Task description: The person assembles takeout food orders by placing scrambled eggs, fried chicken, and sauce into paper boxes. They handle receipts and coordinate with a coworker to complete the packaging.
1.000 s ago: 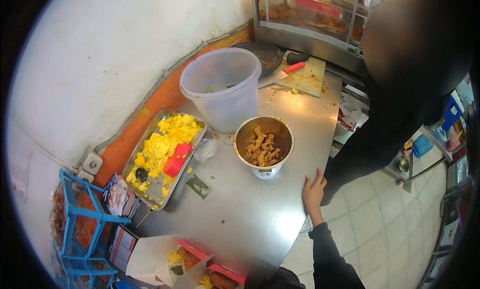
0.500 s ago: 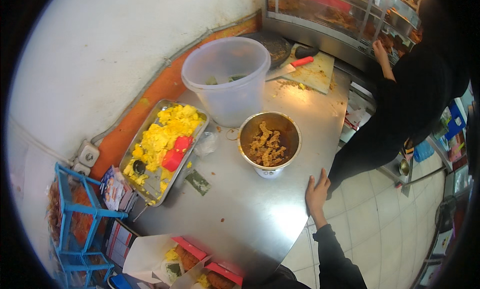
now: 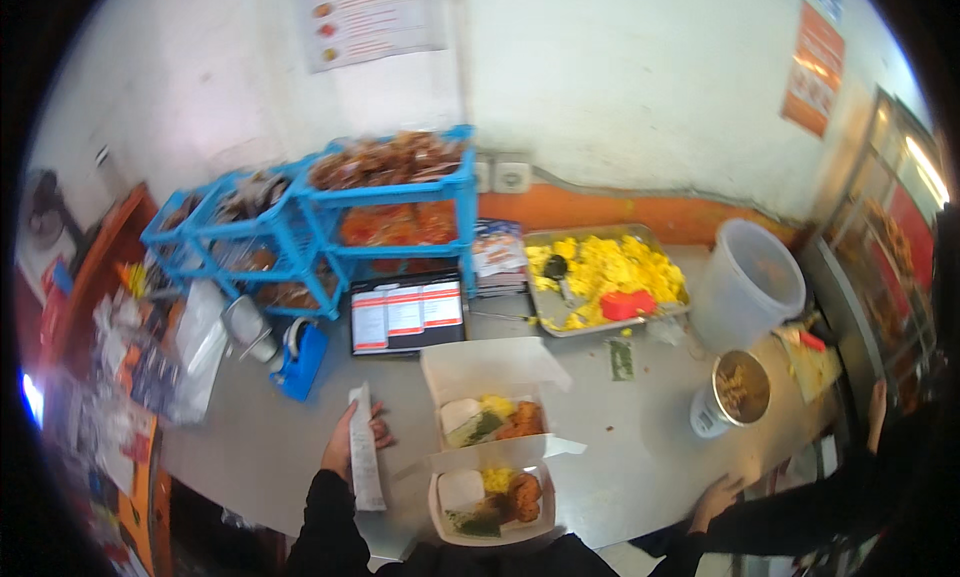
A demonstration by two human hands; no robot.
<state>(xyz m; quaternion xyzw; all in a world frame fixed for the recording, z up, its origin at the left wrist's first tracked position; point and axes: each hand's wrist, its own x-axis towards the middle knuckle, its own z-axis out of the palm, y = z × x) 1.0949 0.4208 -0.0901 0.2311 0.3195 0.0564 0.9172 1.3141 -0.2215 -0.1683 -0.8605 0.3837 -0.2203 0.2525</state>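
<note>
My left hand (image 3: 350,441) grips a long white paper receipt (image 3: 365,457), its fingers showing past the strip's far side. The receipt lies along the steel table, left of two open meal boxes. In the far box (image 3: 490,362) and the near box (image 3: 545,532) are white rice, yellow scrambled egg, browned fried pieces and something green. At the table's right front edge my right hand (image 3: 718,499) rests with fingers outstretched, slightly blurred and holding nothing. Beyond it stands a steel-rimmed pot (image 3: 712,413) with brown fried bits inside.
A tray (image 3: 590,329) of yellow egg sits by the wall, beside a translucent tub (image 3: 745,287). Blue racks (image 3: 400,192) hold bagged food behind a tablet (image 3: 408,314) and a blue tape dispenser (image 3: 298,362). At right is another person's hand (image 3: 877,417), near a glass display case (image 3: 860,237).
The view has swung left, bringing in the racks, the tablet and my left hand with the receipt. My right hand stays on the table's edge.
</note>
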